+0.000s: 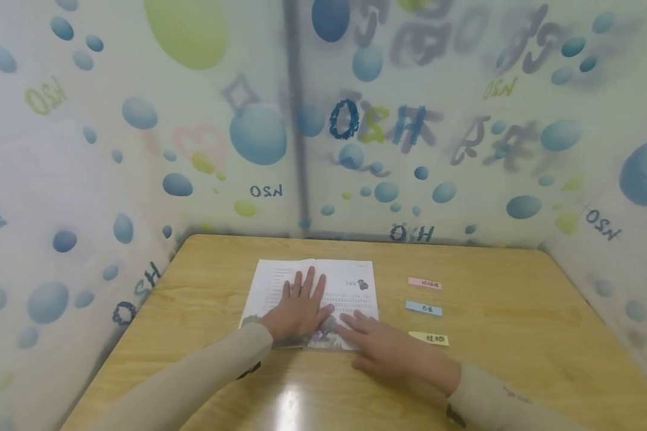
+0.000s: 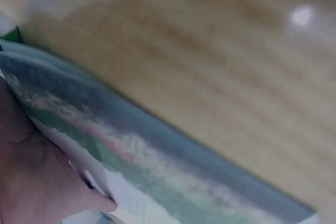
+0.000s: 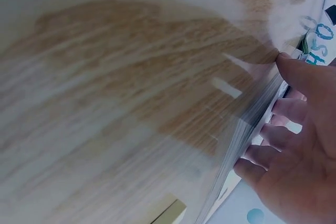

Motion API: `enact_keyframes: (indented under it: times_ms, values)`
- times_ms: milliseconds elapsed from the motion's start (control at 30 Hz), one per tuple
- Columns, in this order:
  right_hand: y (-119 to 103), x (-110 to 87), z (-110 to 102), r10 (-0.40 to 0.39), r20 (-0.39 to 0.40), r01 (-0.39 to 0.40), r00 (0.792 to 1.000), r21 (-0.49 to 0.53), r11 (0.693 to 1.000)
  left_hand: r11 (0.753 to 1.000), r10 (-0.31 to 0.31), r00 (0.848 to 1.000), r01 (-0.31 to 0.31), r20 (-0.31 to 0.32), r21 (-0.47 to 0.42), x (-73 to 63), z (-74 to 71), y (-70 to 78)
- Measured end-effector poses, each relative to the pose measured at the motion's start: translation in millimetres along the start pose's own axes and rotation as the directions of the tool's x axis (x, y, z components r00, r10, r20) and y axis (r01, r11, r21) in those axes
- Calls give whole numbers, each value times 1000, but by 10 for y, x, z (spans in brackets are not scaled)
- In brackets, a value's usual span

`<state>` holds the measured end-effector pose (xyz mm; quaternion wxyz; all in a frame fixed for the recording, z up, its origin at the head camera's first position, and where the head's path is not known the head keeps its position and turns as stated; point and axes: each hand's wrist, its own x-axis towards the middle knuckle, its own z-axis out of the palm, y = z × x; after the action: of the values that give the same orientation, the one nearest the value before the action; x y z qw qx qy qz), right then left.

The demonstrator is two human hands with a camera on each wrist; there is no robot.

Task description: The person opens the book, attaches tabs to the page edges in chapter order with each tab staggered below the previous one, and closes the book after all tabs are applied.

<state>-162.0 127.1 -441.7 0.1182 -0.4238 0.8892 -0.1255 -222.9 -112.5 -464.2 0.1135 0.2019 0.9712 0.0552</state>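
An open book [image 1: 350, 272] lies on the table, with printed text and pictures near the bottom of its pages. My left hand [image 1: 299, 308] presses flat across the middle of the book, fingers spread and pointing away from me. In the left wrist view, part of that hand [image 2: 42, 182] rests on the page beside a coloured picture border. At the book's lower right corner is my right hand [image 1: 385, 344], its fingers extended over the page and its thumb by the near edge. The right wrist view shows the fingers [image 3: 249, 169] beside the stacked page edges.
To the right of the book, a pink paper strip [image 1: 425, 283], a blue strip [image 1: 423, 308] and a yellow strip [image 1: 434, 339] lie in a column, each with writing. Behind the wooden table [image 1: 496, 287] stands a curtain [image 1: 205, 197] patterned with bubbles.
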Motion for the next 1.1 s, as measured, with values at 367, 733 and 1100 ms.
enact_keyframes:
  times_ms: [367,733,1100]
  values:
    - [108,-9,17,-11,11,10,1000,42,999,997,77,997,-76,-29,27,-346,43,68]
    - [802,-278,-175,101,-169,-70,980,181,981,992,129,990,-128,-57,17,-548,105,60]
    - [1434,-395,-352,298,-361,-273,884,122,954,996,93,996,-93,5,8,-707,-20,178]
